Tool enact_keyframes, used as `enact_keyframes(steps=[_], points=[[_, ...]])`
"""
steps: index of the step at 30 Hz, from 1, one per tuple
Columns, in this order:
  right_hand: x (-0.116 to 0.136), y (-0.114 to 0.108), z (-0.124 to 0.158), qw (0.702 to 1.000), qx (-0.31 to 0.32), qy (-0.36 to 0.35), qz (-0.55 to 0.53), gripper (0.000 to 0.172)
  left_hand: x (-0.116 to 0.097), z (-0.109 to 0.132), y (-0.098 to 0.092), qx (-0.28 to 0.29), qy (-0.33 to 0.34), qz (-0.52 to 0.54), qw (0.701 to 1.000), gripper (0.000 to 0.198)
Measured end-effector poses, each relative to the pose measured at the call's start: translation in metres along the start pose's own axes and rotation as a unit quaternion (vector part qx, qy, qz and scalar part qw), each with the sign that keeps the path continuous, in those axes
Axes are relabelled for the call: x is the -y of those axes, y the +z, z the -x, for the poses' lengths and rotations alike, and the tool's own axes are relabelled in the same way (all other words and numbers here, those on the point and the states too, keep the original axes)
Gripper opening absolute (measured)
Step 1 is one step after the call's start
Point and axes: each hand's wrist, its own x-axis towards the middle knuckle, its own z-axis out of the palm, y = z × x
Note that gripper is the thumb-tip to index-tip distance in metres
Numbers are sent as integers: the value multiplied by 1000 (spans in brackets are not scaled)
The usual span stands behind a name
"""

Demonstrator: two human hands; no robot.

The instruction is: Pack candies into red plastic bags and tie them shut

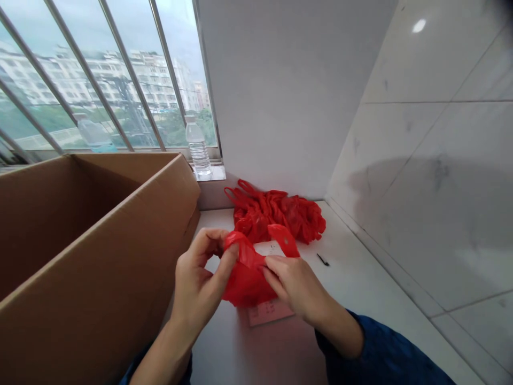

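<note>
A red plastic bag [250, 280] is stretched between my two hands above the white tabletop. My left hand [202, 267] pinches its upper left part, thumb against fingers. The bag's right side is gripped by my right hand [294, 280], its fingers closed. One loose flap of the bag sticks up beyond my right fingers. Beneath the bag lies a flat sheet or booklet [270, 313] with faint print, mostly covered. Just behind, a heap of crumpled red plastic bags [276, 214] rests against the wall.
A large open cardboard box [132, 256] stands close on the left. A clear plastic bottle [197, 147] is on the sill of the barred window, with another bottle [95, 133] farther left. Right of the bags lies a small black object [323, 260]. A tiled wall [433, 214] bounds the right side.
</note>
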Motion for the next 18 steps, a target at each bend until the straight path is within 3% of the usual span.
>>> enact_keyframes(steps=[1,2,5,7,9,11,13,18], points=[[-6,1,1,999,26,21,11,12,0,0,-1,3,-18,37,999,12],[-11,1,2,998,45,35,20,19,1,-1,-1,11,-36,77,996,16],[-23,-4,11,995,76,60,40,96,2,-4,-4,59,-74,176,980,32],[-27,-9,17,992,95,70,45,119,2,-6,-7,91,-92,202,971,38],[-30,-14,20,991,103,73,45,124,-1,-6,-12,115,-103,182,971,45],[-31,-18,24,991,99,74,57,123,-6,-5,-17,141,-102,135,975,52],[-32,-20,27,990,94,70,74,110,-11,-2,-21,169,-96,95,976,59],[-21,-17,22,988,115,67,78,47,-16,9,-27,214,-64,26,974,72]])
